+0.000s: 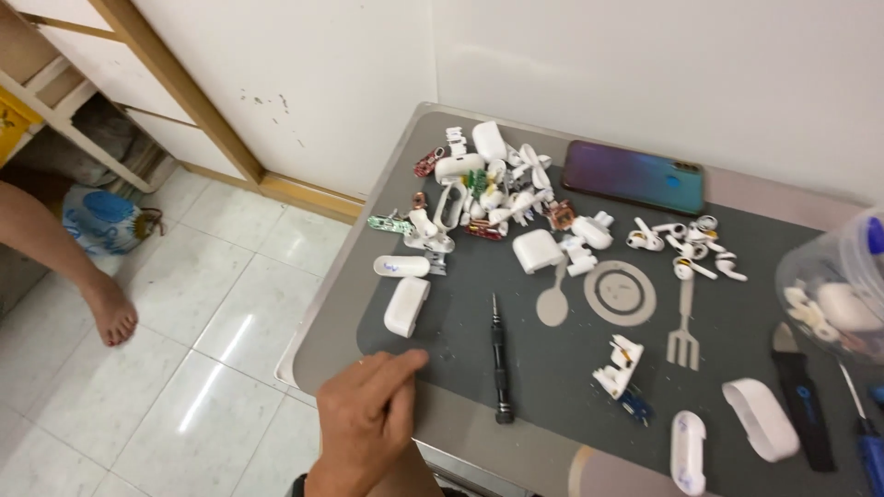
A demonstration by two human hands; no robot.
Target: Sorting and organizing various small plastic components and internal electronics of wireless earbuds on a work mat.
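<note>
My left hand (368,414) rests palm down on the near left edge of a dark grey work mat (525,317), holding nothing. Its fingertips point toward a white earbud-case shell (406,306) a short way ahead. A black precision screwdriver (498,354) lies just to the right of the hand, upright along the mat. Farther back lies a heap of white earbud-case parts and small circuit boards (479,189). My right hand is out of view.
A dark phone (633,176) lies at the back. Loose white earbuds (686,244) sit to its right, and a clear plastic tub of parts (838,294) at the right edge. White shells (760,419) and a black tool (803,396) lie front right. Another person's bare foot (110,308) stands on the tiled floor.
</note>
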